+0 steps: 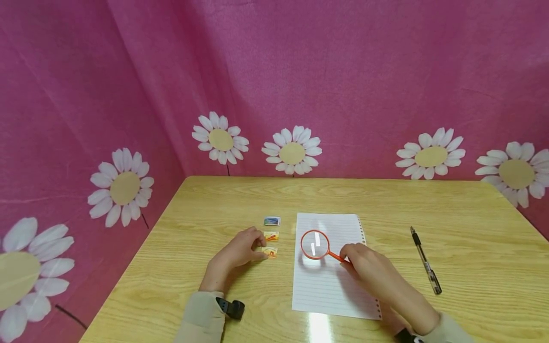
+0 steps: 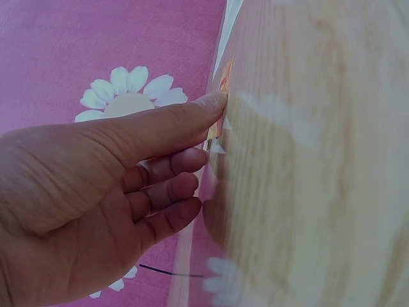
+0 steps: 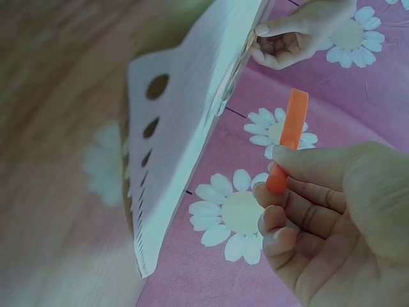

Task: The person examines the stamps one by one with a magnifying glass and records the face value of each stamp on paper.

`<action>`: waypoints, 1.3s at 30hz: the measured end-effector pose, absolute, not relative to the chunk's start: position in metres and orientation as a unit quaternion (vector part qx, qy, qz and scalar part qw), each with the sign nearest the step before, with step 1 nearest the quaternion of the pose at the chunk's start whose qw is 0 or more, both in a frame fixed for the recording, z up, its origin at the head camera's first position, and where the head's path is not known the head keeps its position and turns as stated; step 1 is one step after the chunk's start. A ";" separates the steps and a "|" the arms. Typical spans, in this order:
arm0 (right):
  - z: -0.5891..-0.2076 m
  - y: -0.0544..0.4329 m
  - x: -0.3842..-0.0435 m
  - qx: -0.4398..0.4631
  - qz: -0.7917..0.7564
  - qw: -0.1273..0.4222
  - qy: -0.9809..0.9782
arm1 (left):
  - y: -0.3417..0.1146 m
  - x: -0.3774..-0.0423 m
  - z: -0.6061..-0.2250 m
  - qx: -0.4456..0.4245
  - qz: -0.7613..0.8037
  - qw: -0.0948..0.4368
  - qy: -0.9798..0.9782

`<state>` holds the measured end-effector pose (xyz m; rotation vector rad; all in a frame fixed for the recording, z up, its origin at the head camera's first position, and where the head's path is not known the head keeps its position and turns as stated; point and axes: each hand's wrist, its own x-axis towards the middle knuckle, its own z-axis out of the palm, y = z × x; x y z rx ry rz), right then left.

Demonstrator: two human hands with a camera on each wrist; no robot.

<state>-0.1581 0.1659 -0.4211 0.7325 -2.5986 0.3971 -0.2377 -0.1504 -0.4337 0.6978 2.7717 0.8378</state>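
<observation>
My right hand pinches the orange handle of a magnifying glass between thumb and fingers. Its round lens hovers over a white lined sheet of paper and shows bright reflections. In the right wrist view only the magnifying glass's handle appears. Left of the sheet, three small stamp-like pictures lie in a column: a blue stamp at the top and two yellow-orange ones, a middle stamp and a lower stamp. My left hand rests beside these two, thumb at the lower one and fingertips by the middle one.
A black-capped pen lies to the right of the paper. All of this is on a glossy wooden table. A pink curtain with white daisies hangs behind the table and along its left side.
</observation>
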 end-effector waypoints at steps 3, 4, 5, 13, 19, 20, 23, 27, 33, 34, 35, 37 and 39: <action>-0.422 0.164 -0.158 0.265 0.139 0.206 -0.932 | -0.150 -0.237 -0.434 0.234 0.280 0.083 0.927; -0.422 0.164 -0.158 0.267 0.138 0.208 -0.931 | -0.150 -0.237 -0.434 0.234 0.280 0.084 0.927; -0.422 0.163 -0.158 0.269 0.137 0.210 -0.930 | -0.151 -0.237 -0.434 0.233 0.280 0.085 0.927; -0.422 0.159 -0.159 0.278 0.132 0.229 -0.923 | -0.151 -0.239 -0.433 0.247 0.285 0.083 0.922; -0.422 0.154 -0.158 0.281 0.136 0.221 -0.924 | -0.152 -0.238 -0.434 0.251 0.288 0.082 0.921; -0.422 0.153 -0.158 0.281 0.137 0.219 -0.924 | -0.152 -0.238 -0.434 0.250 0.287 0.082 0.921; -0.421 0.151 -0.158 0.285 0.139 0.220 -0.923 | -0.152 -0.239 -0.434 0.247 0.287 0.083 0.922; -0.422 0.149 -0.159 0.291 0.138 0.227 -0.919 | -0.153 -0.240 -0.434 0.247 0.289 0.085 0.921; -0.421 0.143 -0.158 0.291 0.133 0.226 -0.920 | -0.153 -0.240 -0.435 0.246 0.292 0.086 0.920; -0.421 0.142 -0.158 0.292 0.133 0.225 -0.920 | -0.152 -0.240 -0.435 0.245 0.291 0.086 0.921; -0.421 0.141 -0.158 0.292 0.134 0.224 -0.920 | -0.152 -0.240 -0.435 0.244 0.289 0.087 0.921; -0.421 0.139 -0.157 0.293 0.135 0.222 -0.920 | -0.152 -0.240 -0.435 0.243 0.286 0.086 0.923; -0.421 0.137 -0.157 0.295 0.136 0.219 -0.920 | -0.152 -0.240 -0.435 0.242 0.285 0.086 0.924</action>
